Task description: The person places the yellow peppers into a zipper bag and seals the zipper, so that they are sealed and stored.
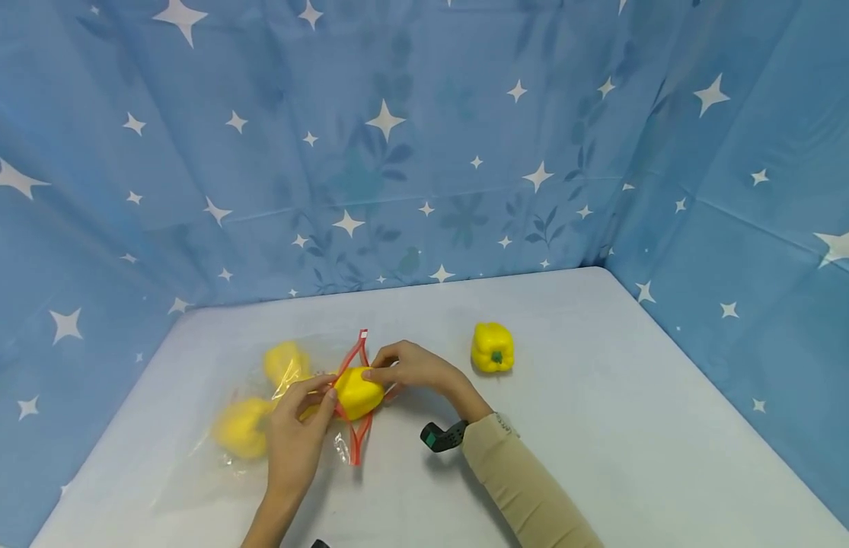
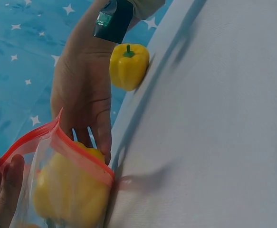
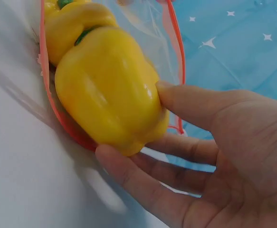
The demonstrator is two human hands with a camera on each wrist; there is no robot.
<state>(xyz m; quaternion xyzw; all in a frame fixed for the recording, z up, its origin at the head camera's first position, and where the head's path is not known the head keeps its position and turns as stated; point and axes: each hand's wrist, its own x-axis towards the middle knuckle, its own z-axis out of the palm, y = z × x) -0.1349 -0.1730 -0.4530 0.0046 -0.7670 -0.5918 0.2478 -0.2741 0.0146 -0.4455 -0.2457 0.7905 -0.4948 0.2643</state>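
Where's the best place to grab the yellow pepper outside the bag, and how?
Take the loose pepper by its wide middle, probably from above, gripping both sides. It seems to lie on its side, green stem toward the camera; its body offers more grip than that small stem.

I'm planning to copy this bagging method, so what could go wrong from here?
The glossy yellow pepper in the right hand might slip at the mouth of the clear bag. Another pepper lies just inside, right ahead of it, and may block its way. The left hand pinches the red edge; if that hold slackens, the soft opening could sag.
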